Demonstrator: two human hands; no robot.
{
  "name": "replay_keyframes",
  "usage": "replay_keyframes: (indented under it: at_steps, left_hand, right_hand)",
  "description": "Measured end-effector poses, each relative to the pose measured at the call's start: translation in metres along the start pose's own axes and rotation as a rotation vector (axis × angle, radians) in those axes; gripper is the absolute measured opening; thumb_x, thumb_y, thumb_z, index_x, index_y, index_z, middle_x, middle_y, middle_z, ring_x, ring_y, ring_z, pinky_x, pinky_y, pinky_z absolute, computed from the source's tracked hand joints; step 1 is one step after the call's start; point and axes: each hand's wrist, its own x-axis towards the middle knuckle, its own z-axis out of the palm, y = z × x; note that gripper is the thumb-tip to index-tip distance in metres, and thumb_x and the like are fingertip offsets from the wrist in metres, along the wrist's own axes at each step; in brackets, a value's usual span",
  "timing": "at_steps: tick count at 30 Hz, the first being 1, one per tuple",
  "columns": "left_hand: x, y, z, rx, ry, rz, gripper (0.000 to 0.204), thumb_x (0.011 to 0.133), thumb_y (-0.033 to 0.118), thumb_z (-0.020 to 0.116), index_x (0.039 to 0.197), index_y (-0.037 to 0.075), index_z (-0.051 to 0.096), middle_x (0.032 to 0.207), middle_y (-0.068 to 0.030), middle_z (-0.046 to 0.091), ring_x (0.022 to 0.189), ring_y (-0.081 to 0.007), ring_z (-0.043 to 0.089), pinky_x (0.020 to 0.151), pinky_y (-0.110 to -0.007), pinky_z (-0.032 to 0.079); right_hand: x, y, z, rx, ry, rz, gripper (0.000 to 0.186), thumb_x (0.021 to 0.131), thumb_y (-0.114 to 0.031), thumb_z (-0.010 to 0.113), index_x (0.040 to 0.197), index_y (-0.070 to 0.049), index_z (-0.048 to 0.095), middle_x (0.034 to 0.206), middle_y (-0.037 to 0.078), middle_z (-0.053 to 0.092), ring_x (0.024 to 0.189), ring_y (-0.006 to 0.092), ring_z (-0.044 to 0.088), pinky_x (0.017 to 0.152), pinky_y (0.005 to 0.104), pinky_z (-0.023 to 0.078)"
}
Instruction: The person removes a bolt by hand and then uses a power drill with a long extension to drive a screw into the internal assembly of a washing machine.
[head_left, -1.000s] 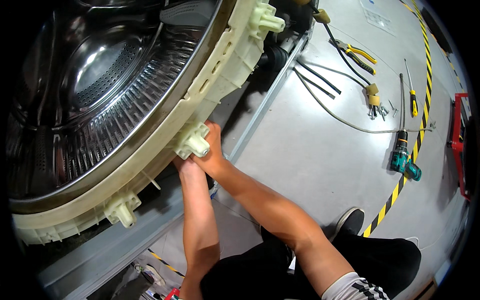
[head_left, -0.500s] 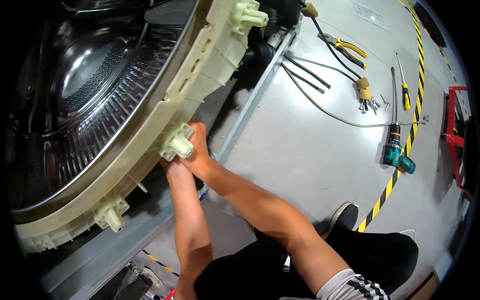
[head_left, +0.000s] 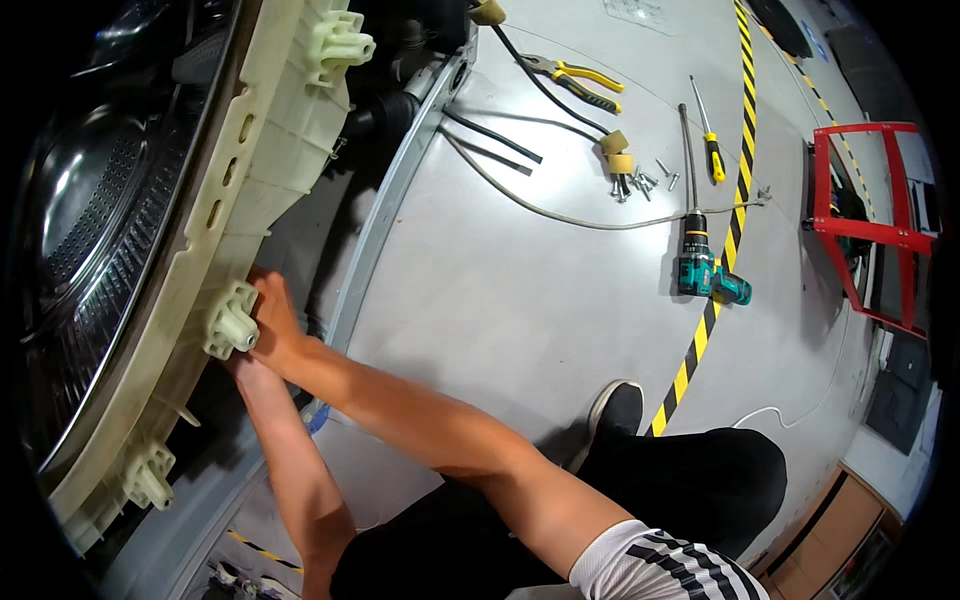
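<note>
A washing machine's cream plastic tub rim (head_left: 195, 240) runs down the left side around the shiny metal drum (head_left: 95, 200). Both of my arms reach in beneath it, past a moulded plastic lug (head_left: 233, 320). The back of my right hand (head_left: 276, 312) shows just beside that lug, its fingers out of sight behind the tub. Only the wrist end of my left hand (head_left: 247, 368) is visible below the lug; the tub covers the rest. Whatever either hand touches there is hidden.
A grey metal frame rail (head_left: 385, 215) borders the machine. On the floor lie pliers (head_left: 580, 82), a screwdriver (head_left: 712, 145), a teal cordless drill (head_left: 700, 265) with a long bit, several screws (head_left: 645, 182), and a grey hose (head_left: 560, 215). A red metal frame (head_left: 870, 230) stands far right.
The view has swung right, so the machine and my arms sit further left and more of the red frame shows. Both hands stay behind the same lug.
</note>
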Motion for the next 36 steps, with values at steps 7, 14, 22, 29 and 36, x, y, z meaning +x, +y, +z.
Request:
replay_keyframes:
  at_steps: [7, 14, 22, 29, 36]
  left_hand:
    - [0.004, -0.011, 0.001, 0.009, -0.007, -0.009, 0.037, 0.088, 0.034, 0.045, 0.108, 0.004, 0.052, 0.109, -0.0112, 0.055, 0.104, -0.0253, 0.051, 0.091, -0.042, 0.041]
    - [-0.005, -0.020, 0.007, 0.036, -0.004, -0.012, 0.038, 0.088, 0.035, 0.045, 0.108, 0.004, 0.052, 0.109, -0.0113, 0.056, 0.104, -0.0258, 0.052, 0.091, -0.043, 0.041]
    - [-0.001, -0.017, 0.004, 0.013, -0.017, -0.005, 0.038, 0.087, 0.036, 0.045, 0.108, 0.005, 0.053, 0.109, -0.0115, 0.056, 0.104, -0.0264, 0.052, 0.091, -0.044, 0.041]
    - [-0.003, -0.035, 0.013, -0.052, -0.129, -0.056, 0.041, 0.087, 0.038, 0.044, 0.109, 0.005, 0.053, 0.111, -0.0118, 0.056, 0.105, -0.0282, 0.052, 0.092, -0.047, 0.040]
    - [0.002, -0.021, -0.008, -0.112, -0.319, -0.122, 0.045, 0.088, 0.037, 0.040, 0.119, 0.006, 0.050, 0.123, -0.0132, 0.050, 0.117, -0.0295, 0.045, 0.100, -0.050, 0.032]
  right_hand:
    - [0.006, -0.011, -0.006, -0.361, -0.096, -0.205, 0.015, 0.063, -0.008, 0.061, 0.074, 0.001, 0.058, 0.068, 0.015, 0.059, 0.059, 0.0187, 0.058, 0.054, 0.0306, 0.045]
    - [0.010, -0.024, -0.003, -0.497, -0.065, -0.322, 0.018, 0.062, -0.011, 0.063, 0.075, 0.001, 0.058, 0.068, 0.017, 0.059, 0.060, 0.0343, 0.057, 0.055, 0.0346, 0.045]
    - [0.015, -0.031, -0.004, -0.771, -0.172, -0.279, 0.018, 0.062, -0.010, 0.060, 0.077, 0.000, 0.061, 0.075, 0.022, 0.059, 0.071, 0.0418, 0.056, 0.059, 0.0410, 0.047]
    - [0.046, -0.123, -0.048, -1.464, -1.006, -0.219, 0.015, 0.071, -0.016, 0.062, 0.082, -0.006, 0.064, 0.082, 0.014, 0.060, 0.082, 0.0332, 0.059, 0.069, 0.0417, 0.049]
    - [0.018, -0.308, -0.203, -1.961, -0.646, 0.124, 0.014, 0.080, -0.016, 0.058, 0.084, -0.005, 0.065, 0.076, 0.015, 0.061, 0.073, 0.0327, 0.059, 0.066, 0.0400, 0.048]
